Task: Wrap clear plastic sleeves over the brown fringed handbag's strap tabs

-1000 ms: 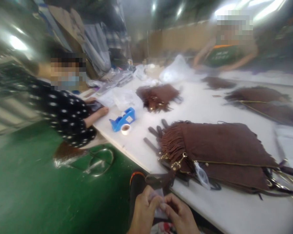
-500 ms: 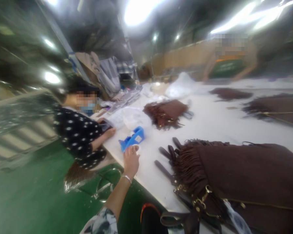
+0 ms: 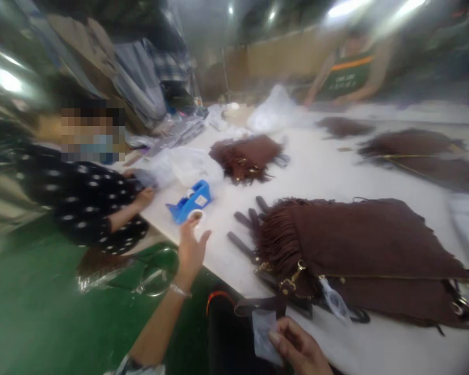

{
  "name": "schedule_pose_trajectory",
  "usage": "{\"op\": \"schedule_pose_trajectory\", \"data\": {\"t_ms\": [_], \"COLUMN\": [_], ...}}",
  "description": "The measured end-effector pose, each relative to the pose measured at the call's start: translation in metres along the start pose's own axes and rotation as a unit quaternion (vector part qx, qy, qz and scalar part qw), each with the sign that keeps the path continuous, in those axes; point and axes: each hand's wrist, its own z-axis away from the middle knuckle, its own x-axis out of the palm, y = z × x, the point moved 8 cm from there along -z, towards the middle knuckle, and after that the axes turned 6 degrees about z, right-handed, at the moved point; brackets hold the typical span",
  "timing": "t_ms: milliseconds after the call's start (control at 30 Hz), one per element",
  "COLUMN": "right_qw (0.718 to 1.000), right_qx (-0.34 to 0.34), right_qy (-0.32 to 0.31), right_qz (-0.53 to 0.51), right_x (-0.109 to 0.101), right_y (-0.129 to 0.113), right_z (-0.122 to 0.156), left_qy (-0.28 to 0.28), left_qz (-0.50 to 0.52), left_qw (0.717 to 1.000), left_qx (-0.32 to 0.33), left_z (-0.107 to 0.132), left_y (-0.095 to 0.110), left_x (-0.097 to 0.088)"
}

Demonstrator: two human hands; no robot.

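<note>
My left hand (image 3: 193, 250) reaches over the table's edge with its thumb held apart from the fingers. Its fingertips are at a small white roll, probably tape (image 3: 201, 221); blur hides whether they touch it. Just beyond stands a blue tape dispenser (image 3: 191, 202). Low in the view, my right hand (image 3: 300, 345) pinches a small clear plastic bag (image 3: 263, 333) between thumb and fingers. A stack of brown fringed bags (image 3: 359, 237) with brass clips and dark straps lies to the right of my left hand and above my right.
More brown fringed bags (image 3: 254, 156) lie farther back on the white table (image 3: 320, 172). Crumpled clear plastic (image 3: 191, 165) sits behind the dispenser. A co-worker in a dotted top (image 3: 89, 192) sits at the left; another person (image 3: 346, 78) is across the table.
The view has swung right and down. My right hand has come into view with the small plastic bag. My left hand remains by the roll, its thumb now farther out.
</note>
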Motion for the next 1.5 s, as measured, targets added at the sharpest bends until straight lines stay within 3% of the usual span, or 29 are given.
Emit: {"op": "schedule_pose_trajectory", "data": {"t_ms": [67,100,133,200,267,400,500,600,767,900,1000,1133,1200,1333,1500], "right_qw": [1.0,1.0,1.0,0.999,0.999,0.999,0.999,0.999,0.998,0.996,0.993,0.984,0.973,0.968,0.976], "right_qx": [-0.014,-0.021,-0.025,-0.028,-0.021,-0.026,-0.038,-0.039,-0.048,-0.067,-0.064,-0.072,-0.088,-0.098,-0.084], "right_qy": [0.01,0.011,0.001,-0.02,-0.028,-0.031,-0.035,-0.015,0.01,-0.007,0.004,0.086,0.128,0.168,0.165], "right_qz": [-0.003,-0.005,-0.008,-0.017,-0.023,-0.01,0.003,0.021,0.026,0.061,0.102,0.141,0.169,0.157,0.117], "right_x": [0.0,0.001,0.003,0.01,0.015,0.022,0.02,0.01,0.002,0.009,0.005,-0.014,-0.02,-0.018,-0.012], "right_y": [-0.008,-0.01,-0.011,-0.009,-0.004,0.003,0.006,0.009,0.011,0.011,0.01,-0.006,-0.019,-0.036,-0.038], "right_z": [0.003,0.004,0.005,0.007,0.011,0.021,0.03,0.036,0.041,0.042,0.038,0.028,0.024,0.015,0.007], "left_qy": [-0.115,-0.227,-0.299,-0.349,-0.347,-0.282,-0.271,-0.261,-0.257,-0.233,-0.19,-0.143,-0.132,-0.125,-0.135], "left_qz": [0.087,0.207,0.31,0.423,0.471,0.456,0.44,0.454,0.495,0.491,0.447,0.311,0.24,0.162,0.116], "left_qw": [0.989,0.947,0.892,0.819,0.788,0.817,0.825,0.818,0.782,0.787,0.827,0.91,0.938,0.959,0.967], "left_qx": [-0.034,-0.09,-0.135,-0.17,-0.192,-0.213,-0.229,-0.237,-0.279,-0.291,-0.284,-0.235,-0.211,-0.197,-0.181], "left_z": [0.057,0.091,0.125,0.173,0.199,0.212,0.224,0.239,0.259,0.265,0.264,0.256,0.249,0.241,0.239], "left_y": [0.014,0.02,0.03,0.049,0.059,0.057,0.05,0.041,0.035,0.03,0.016,0.004,0.006,0.011,0.008], "left_x": [0.016,0.033,0.045,0.051,0.052,0.05,0.057,0.065,0.077,0.074,0.06,0.029,0.014,-0.001,0.001]}}
